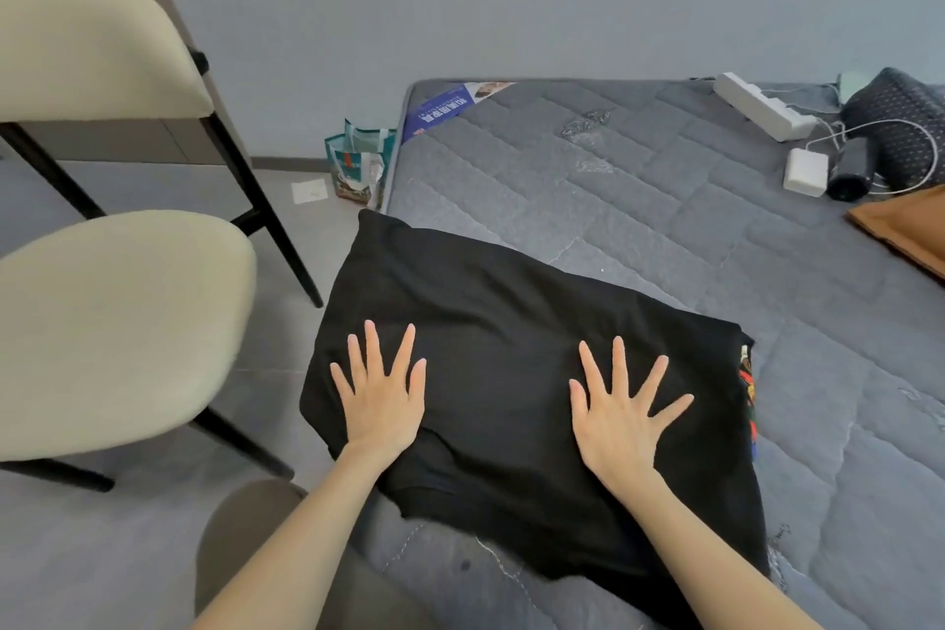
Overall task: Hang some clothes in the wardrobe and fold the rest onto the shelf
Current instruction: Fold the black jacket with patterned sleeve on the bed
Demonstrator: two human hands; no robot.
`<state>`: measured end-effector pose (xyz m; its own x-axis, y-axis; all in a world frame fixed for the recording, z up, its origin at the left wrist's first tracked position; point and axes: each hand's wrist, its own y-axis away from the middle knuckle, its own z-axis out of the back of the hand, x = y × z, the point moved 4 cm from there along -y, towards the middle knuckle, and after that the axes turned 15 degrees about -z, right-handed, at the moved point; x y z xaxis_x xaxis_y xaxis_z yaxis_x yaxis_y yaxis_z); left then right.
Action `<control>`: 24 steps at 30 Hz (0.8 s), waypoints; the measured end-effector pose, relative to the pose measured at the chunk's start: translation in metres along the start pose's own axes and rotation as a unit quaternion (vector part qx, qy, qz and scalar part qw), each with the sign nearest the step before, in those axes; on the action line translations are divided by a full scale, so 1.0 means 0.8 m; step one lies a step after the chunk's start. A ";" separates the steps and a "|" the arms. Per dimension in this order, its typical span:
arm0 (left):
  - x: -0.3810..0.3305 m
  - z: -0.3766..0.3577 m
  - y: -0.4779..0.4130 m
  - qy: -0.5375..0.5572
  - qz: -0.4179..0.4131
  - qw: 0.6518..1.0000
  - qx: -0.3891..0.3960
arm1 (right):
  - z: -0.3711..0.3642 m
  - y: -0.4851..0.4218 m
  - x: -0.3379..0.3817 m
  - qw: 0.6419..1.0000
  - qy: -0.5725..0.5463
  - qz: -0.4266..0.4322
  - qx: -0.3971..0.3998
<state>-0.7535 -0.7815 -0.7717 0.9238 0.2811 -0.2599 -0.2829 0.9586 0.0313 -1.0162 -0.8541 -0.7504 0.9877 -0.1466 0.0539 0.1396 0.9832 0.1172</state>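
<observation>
A black garment (501,322), folded into a rough rectangle, lies on the near left corner of the grey quilted mattress (665,200). A strip of colourful print shows at its right edge. My left hand (381,399) lies flat on the garment's left part with fingers spread and straight. My right hand (621,412) presses flat on its right part, fingers spread as well. The garment's left edge hangs slightly over the mattress side. No wardrobe interior or shelf is in view.
A cream chair (102,322) with black legs stands close on the left. A small paper bag (358,164) sits on the floor by the mattress corner. At the far right lie a power strip (762,110), a white charger (806,171), a dark bag (900,123) and an orange cloth (905,225).
</observation>
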 end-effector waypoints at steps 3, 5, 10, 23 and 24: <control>-0.007 0.008 -0.012 -0.026 -0.016 0.999 -0.012 | 0.009 -0.002 0.024 0.997 -0.002 0.071 -0.023; -0.022 0.013 -0.027 -0.053 -0.075 0.995 -0.030 | 0.010 -0.006 0.051 0.992 -0.013 0.122 -0.024; -0.040 0.019 -0.083 -0.104 -0.132 0.985 -0.039 | 0.008 -0.035 0.141 0.981 -0.043 0.187 -0.026; 0.024 0.013 -0.205 -0.051 -0.036 0.998 0.021 | -0.012 -0.162 0.105 0.998 0.021 0.059 -0.025; 0.026 0.012 -0.209 -0.044 -0.029 0.998 0.021 | -0.010 -0.168 0.095 0.999 0.020 0.045 -0.019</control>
<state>-0.6843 -0.9357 -0.7730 0.9579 0.2254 -0.1776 -0.2183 0.9741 0.0586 -0.9595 -0.9965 -0.7699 0.9983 -0.0537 0.0238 0.0517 0.9957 0.0765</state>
